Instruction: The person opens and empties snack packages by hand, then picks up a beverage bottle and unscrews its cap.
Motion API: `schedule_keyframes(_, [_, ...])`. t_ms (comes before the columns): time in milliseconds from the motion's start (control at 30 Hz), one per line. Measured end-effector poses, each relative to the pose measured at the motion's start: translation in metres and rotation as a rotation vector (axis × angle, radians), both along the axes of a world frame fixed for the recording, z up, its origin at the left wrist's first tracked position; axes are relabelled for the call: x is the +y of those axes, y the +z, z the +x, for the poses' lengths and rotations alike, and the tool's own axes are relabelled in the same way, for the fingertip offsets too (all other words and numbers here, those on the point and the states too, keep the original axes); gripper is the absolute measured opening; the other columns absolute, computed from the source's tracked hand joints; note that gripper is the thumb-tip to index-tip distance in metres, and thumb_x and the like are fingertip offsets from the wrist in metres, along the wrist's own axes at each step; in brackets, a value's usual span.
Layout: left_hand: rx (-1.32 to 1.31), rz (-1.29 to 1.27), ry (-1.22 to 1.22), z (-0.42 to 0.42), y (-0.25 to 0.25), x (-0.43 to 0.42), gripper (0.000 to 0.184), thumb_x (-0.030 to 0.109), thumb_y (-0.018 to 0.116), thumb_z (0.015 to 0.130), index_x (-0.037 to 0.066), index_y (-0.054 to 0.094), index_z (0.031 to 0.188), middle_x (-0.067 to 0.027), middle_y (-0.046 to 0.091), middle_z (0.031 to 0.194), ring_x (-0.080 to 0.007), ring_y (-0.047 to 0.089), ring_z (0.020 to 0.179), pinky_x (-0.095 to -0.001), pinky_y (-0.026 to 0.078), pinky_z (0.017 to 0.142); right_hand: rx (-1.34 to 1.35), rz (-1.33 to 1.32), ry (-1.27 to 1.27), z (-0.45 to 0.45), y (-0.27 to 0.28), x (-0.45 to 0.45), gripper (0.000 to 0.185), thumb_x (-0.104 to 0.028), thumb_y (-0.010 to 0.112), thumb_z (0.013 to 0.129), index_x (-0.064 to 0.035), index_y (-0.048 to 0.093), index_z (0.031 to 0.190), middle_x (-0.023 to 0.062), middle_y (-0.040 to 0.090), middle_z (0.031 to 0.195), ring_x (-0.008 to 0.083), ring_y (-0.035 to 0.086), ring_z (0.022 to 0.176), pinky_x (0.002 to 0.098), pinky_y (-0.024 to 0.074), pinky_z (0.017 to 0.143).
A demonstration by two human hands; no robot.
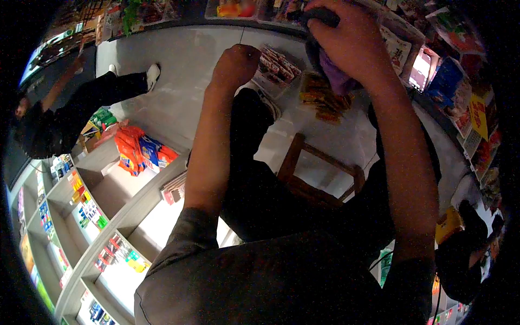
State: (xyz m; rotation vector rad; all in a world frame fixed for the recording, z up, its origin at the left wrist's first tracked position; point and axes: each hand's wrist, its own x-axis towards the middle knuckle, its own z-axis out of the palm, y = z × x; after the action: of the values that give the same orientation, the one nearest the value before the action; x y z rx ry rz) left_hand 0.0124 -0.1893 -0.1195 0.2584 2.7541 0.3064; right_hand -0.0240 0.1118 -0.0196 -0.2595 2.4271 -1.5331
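My right hand [346,40] is closed round a dark purple cloth [333,73], close to the goods along the shelf edge at the top. My left hand [236,66] is a fist over the floor; whether anything is inside it is hidden. Just right of that fist, a clear container [279,70] of wrapped packets lies on the floor. Below the cloth is a pile of yellow and orange packets [325,100]. A wooden stool [295,157] stands between my legs.
A person [54,122] in dark clothes is at the left. Orange and blue bags [142,151] lie on shelving at the lower left. A lit phone [422,67] stands among packaged goods at the upper right. Another person [460,254] is partly visible at the lower right.
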Motion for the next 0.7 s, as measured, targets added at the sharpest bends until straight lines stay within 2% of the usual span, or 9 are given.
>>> schedule_keyframes(100, [-0.127, 0.009, 0.146, 0.003, 0.005, 0.018, 0.029, 0.017, 0.069, 0.09, 0.01, 0.075, 0.118, -0.02, 0.073, 0.116, -0.0368, 0.072, 0.102, -0.0451, 0.058, 0.09, -0.014, 0.027, 0.015, 0.0, 0.005, 0.002, 0.032, -0.014, 0.065, 0.098, -0.0031, 0.066, 0.128, 0.0204, 0.068, 0.114, 0.0345, 0.068, 0.103, 0.0505, 0.0577, 0.087])
schedule_keyframes(133, [-0.172, 0.036, 0.227, 0.004, 0.006, 0.029, 0.028, 0.017, 0.068, 0.09, 0.01, 0.075, 0.117, -0.0196, 0.073, 0.118, -0.0376, 0.071, 0.104, -0.0458, 0.058, 0.091, -0.204, 0.102, 0.062, -0.002, 0.026, 0.001, 0.032, -0.014, 0.066, 0.098, -0.0036, 0.066, 0.128, 0.0204, 0.068, 0.113, 0.0345, 0.068, 0.102, 0.0509, 0.0577, 0.087])
schedule_keyframes(200, [-0.119, 0.087, 0.0, 0.023, -0.031, 0.036, 0.036, 0.024, 0.072, 0.087, 0.012, 0.075, 0.121, -0.0188, 0.071, 0.123, -0.0373, 0.069, 0.112, -0.0471, 0.057, 0.095, -0.427, 0.194, 0.104, -0.008, 0.065, 0.002, 0.032, -0.015, 0.069, 0.096, -0.0046, 0.067, 0.126, 0.0205, 0.067, 0.112, 0.0342, 0.068, 0.101, 0.0514, 0.0578, 0.087])
schedule_keyframes(233, [-0.228, -0.111, -0.161, 0.033, -0.048, 0.043, 0.045, 0.018, 0.069, 0.088, 0.014, 0.068, 0.133, -0.0185, 0.068, 0.127, -0.0365, 0.066, 0.117, -0.0488, 0.057, 0.096, -0.467, 0.207, 0.105, -0.009, 0.069, 0.003, 0.032, -0.016, 0.07, 0.095, -0.0052, 0.067, 0.125, 0.0205, 0.067, 0.111, 0.034, 0.068, 0.1, 0.0516, 0.0579, 0.086])
schedule_keyframes(300, [-0.266, -0.193, -0.336, 0.047, -0.083, 0.057, 0.052, 0.014, 0.064, 0.089, 0.014, 0.059, 0.141, -0.0188, 0.065, 0.132, -0.0362, 0.065, 0.12, -0.0488, 0.057, 0.096, -0.25, 0.094, 0.029, 0.0, 0.022, -0.005, 0.032, -0.016, 0.072, 0.094, -0.0065, 0.068, 0.124, 0.0203, 0.067, 0.108, 0.0328, 0.068, 0.097, 0.0515, 0.0583, 0.084])
schedule_keyframes(400, [-0.281, -0.348, -0.536, 0.057, -0.118, 0.066, 0.058, 0.011, 0.06, 0.09, 0.014, 0.052, 0.147, -0.0189, 0.06, 0.139, -0.0371, 0.062, 0.124, -0.0493, 0.057, 0.097, 0.332, 0.11, -0.091, 0.01, -0.01, -0.013, 0.03, -0.022, 0.073, 0.085, -0.0144, 0.074, 0.114, 0.0188, 0.074, 0.109, 0.039, 0.071, 0.103, 0.0465, 0.056, 0.092])
schedule_keyframes(567, [-0.304, -0.448, -0.438, 0.074, -0.147, 0.056, 0.053, 0.016, 0.062, 0.093, 0.013, 0.052, 0.145, -0.0178, 0.053, 0.148, -0.0436, 0.054, 0.133, -0.0531, 0.055, 0.099, 0.28, 0.101, -0.054, 0.017, -0.013, -0.01, 0.03, -0.021, 0.072, 0.084, -0.013, 0.074, 0.112, 0.0202, 0.074, 0.107, 0.0397, 0.071, 0.102, 0.0471, 0.056, 0.092])
schedule_keyframes(667, [-0.233, -0.368, -0.407, 0.08, -0.193, 0.027, 0.053, 0.022, 0.063, 0.095, 0.014, 0.051, 0.146, -0.0173, 0.052, 0.149, -0.045, 0.058, 0.127, -0.0533, 0.056, 0.097, 0.252, 0.082, -0.058, 0.016, -0.01, -0.01, 0.029, -0.02, 0.072, 0.083, -0.011, 0.074, 0.11, 0.0206, 0.074, 0.105, 0.0404, 0.071, 0.1, 0.0471, 0.0563, 0.091])
schedule_keyframes(700, [-0.276, -0.43, -0.378, 0.079, -0.183, 0.03, 0.051, 0.021, 0.063, 0.095, 0.013, 0.052, 0.145, -0.0176, 0.055, 0.146, -0.0435, 0.06, 0.125, -0.0521, 0.057, 0.096, 0.236, 0.065, -0.06, 0.017, -0.008, -0.01, 0.028, -0.019, 0.072, 0.083, -0.0103, 0.074, 0.11, 0.0207, 0.074, 0.104, 0.0406, 0.071, 0.099, 0.0471, 0.0564, 0.09])
